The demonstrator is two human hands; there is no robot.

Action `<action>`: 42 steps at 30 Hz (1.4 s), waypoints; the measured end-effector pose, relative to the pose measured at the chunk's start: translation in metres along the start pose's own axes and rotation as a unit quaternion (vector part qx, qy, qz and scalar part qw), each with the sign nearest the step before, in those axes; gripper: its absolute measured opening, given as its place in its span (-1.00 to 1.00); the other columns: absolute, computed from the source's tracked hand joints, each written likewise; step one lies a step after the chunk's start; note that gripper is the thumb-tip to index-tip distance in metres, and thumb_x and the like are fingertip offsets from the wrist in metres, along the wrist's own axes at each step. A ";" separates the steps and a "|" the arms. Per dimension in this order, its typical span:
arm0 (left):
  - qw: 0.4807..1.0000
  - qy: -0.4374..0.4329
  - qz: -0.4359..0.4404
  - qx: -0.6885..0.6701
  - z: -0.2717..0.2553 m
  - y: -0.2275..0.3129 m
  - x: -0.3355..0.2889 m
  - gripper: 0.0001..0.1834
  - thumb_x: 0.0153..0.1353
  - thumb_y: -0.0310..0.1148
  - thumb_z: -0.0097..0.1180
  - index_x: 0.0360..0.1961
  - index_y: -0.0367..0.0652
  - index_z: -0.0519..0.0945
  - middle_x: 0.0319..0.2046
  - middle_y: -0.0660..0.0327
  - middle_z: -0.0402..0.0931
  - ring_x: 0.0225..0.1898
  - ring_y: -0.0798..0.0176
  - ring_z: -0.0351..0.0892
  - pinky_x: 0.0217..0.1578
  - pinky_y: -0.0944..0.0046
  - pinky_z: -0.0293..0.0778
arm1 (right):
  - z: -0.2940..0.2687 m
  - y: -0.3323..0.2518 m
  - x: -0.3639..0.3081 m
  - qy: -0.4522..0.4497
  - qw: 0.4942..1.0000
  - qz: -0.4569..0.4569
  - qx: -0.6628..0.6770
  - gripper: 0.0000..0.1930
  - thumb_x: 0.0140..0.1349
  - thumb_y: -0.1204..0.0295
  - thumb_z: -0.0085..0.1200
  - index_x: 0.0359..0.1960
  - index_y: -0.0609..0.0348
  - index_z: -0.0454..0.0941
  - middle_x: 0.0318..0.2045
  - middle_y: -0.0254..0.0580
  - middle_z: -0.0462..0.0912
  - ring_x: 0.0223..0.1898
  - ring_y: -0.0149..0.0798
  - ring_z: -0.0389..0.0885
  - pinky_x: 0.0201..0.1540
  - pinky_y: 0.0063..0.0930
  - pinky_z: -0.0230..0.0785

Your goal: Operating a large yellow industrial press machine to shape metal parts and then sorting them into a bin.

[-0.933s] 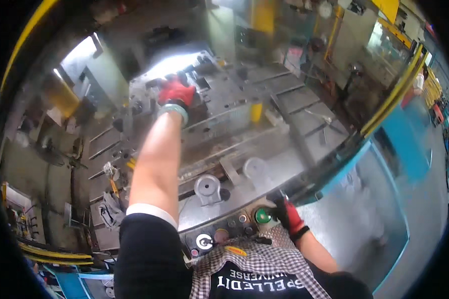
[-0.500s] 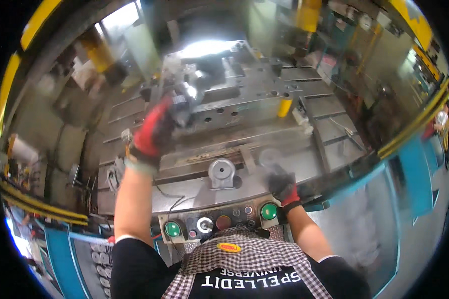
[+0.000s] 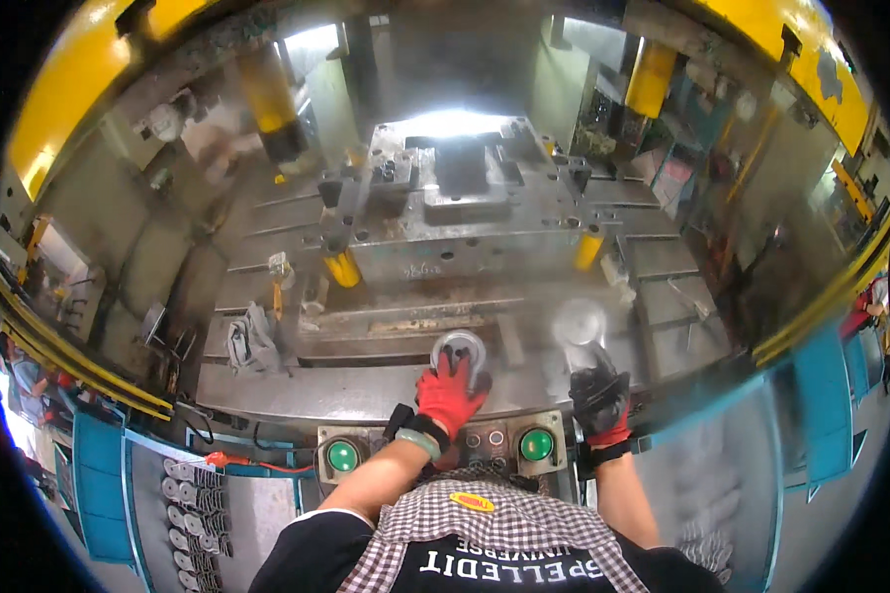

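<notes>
Left hand (image 3: 450,393), red glove with dark fingertips, lies over one round metal part (image 3: 472,345) at the front of the metal bed (image 3: 297,388). Fingers spread on its top, touching; cannot tell whether they grip it. Right hand (image 3: 600,397), dark and red glove, sits at the near end of a second metal part (image 3: 580,322), to the right of the first. That part looks blurred; its fingers are bunched, grip on it cannot be told. Two green buttons (image 3: 343,456) on the panel below, one toward each side. Grey cloth (image 3: 253,341) on the bed, left. Yellow posts (image 3: 343,269) behind.
</notes>
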State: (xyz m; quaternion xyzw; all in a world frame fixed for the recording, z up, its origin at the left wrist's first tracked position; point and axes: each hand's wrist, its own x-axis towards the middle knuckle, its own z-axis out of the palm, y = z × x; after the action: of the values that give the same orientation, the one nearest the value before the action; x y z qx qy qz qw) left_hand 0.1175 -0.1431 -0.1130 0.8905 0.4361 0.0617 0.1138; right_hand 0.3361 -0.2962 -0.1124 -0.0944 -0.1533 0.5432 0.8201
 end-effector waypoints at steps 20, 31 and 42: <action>0.978 0.043 -0.098 -0.181 -0.034 -0.112 -0.049 -0.29 -0.01 0.09 -0.01 0.10 -0.11 0.26 0.11 -0.19 0.12 0.04 -0.18 0.26 0.00 0.06 0.25 | 0.143 0.075 0.348 -0.065 0.993 0.082 0.059 -0.49 0.20 -0.02 -0.36 -0.02 0.07 0.36 -0.04 -0.14 0.43 -0.02 -0.09 0.38 0.03 -0.11 0.24; 0.969 0.032 -0.103 -0.224 -0.018 -0.133 -0.059 -0.37 0.03 0.00 0.02 0.07 -0.15 0.28 0.09 -0.18 0.16 0.06 -0.15 0.23 0.02 0.10 0.24 | 0.146 0.063 0.275 -0.150 0.982 0.110 -0.016 -0.40 0.13 -0.09 -0.28 0.08 0.06 0.24 0.10 -0.04 0.26 0.09 0.04 0.25 0.17 0.01 0.03; 0.957 0.047 -0.077 -0.275 -0.023 -0.124 -0.066 -0.40 0.03 -0.05 0.05 0.04 -0.16 0.32 0.06 -0.16 0.19 0.09 -0.12 0.20 0.04 0.11 0.22 | 0.175 0.081 0.293 -0.089 0.984 0.111 -0.109 -0.29 0.03 -0.22 -0.19 0.08 0.04 0.25 -0.05 -0.11 0.42 -0.05 -0.07 0.40 0.05 -0.14 0.24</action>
State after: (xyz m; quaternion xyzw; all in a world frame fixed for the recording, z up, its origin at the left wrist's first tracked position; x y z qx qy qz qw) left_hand -0.0223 -0.1183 -0.1228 0.7844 0.4744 0.2120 0.3387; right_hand 0.3102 0.0028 0.0683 -0.1503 -0.2725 0.6169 0.7229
